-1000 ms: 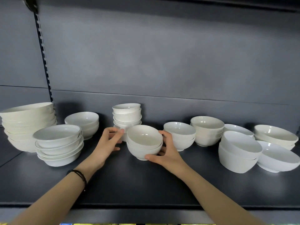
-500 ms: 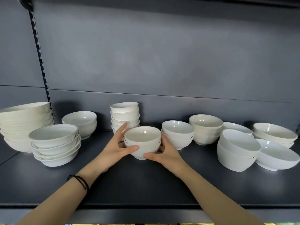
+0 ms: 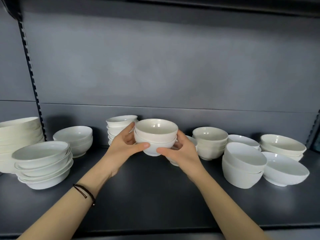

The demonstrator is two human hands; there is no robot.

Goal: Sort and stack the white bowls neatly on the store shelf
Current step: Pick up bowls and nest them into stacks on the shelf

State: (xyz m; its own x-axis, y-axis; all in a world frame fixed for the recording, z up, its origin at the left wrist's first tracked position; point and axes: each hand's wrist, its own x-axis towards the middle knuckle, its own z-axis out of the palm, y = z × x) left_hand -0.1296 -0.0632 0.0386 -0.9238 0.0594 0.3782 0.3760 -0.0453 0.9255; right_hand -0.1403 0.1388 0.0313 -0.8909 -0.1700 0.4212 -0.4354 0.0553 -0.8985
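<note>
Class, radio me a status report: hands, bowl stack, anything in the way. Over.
Left hand and right hand both gripping the small bowl stack. Stack held above the shelf. Tall stack close behind, another bowl behind right hand.

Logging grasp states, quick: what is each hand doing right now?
Left hand: holding the small bowl stack, thumb in front.
Right hand: holding the same stack from its other side.

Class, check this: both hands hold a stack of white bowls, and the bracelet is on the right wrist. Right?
No: the head view shows the bracelet on the left wrist. The left hand and right hand do hold the bowl stack.
</note>
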